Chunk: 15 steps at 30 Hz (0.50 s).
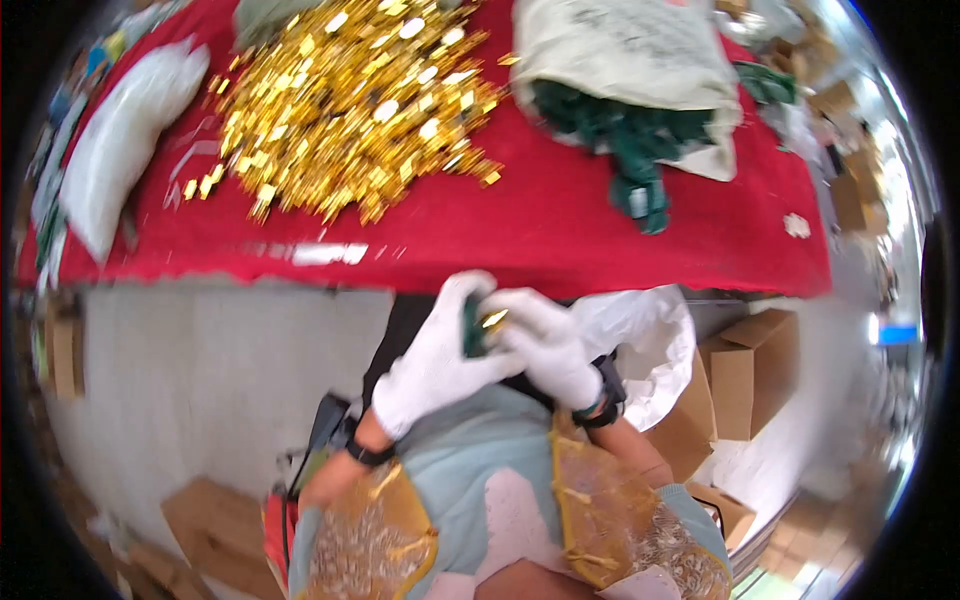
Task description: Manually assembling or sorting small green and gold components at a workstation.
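My left hand (437, 355) and my right hand (548, 345), both in white gloves, meet in front of my body just below the edge of the red table (560, 225). Together they pinch a small dark green piece (473, 328) with a shiny gold piece (494, 320) on its right side. A big heap of gold pieces (350, 95) lies on the red cloth at the back. A pile of dark green pieces (620, 135) spills out of a pale sack (630, 50) to the right.
A white plastic bag (120, 140) lies on the table's left. Below the table hang a white bag (645, 340) and cardboard boxes (750, 370) at the right. More cardboard (215, 530) lies on the grey floor at lower left. Sheer gold pouches (375, 540) rest on my lap.
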### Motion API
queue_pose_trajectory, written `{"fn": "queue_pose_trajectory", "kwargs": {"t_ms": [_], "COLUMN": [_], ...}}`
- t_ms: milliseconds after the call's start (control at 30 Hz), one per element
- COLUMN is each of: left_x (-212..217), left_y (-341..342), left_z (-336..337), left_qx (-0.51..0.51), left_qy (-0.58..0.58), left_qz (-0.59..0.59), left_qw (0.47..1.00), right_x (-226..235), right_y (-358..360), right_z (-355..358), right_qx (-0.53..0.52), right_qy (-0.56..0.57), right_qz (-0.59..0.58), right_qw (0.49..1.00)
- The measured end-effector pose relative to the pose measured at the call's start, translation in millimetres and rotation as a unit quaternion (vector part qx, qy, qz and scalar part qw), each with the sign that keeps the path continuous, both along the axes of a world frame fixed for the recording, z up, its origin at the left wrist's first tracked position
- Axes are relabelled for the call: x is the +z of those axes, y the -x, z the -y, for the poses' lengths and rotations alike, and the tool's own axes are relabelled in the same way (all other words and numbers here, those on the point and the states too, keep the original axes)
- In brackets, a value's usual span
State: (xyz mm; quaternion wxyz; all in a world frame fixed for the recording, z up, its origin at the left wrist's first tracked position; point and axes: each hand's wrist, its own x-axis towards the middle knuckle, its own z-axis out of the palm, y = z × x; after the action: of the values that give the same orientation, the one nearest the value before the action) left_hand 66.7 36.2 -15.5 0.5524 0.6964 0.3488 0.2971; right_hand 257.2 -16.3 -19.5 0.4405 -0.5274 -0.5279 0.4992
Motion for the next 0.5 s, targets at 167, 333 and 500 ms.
{"fn": "queue_pose_trajectory", "kwargs": {"t_ms": [167, 333, 500], "left_x": [-36, 22, 19], "left_y": [10, -8, -8], "left_z": [16, 42, 33], "left_qx": [0.039, 0.083, 0.026], "left_qy": [0.138, 0.124, -0.134], "left_qz": [0.095, 0.039, -0.058], "left_qw": [0.985, 0.988, 0.989], "right_x": [-51, -37, 11], "right_y": [10, 26, 22], "right_z": [2, 18, 9], "right_qx": [0.029, -0.026, -0.020], "right_qy": [-0.281, -0.230, 0.219], "right_qz": [0.241, 0.180, -0.146], "right_qw": [0.928, 0.956, 0.965]}}
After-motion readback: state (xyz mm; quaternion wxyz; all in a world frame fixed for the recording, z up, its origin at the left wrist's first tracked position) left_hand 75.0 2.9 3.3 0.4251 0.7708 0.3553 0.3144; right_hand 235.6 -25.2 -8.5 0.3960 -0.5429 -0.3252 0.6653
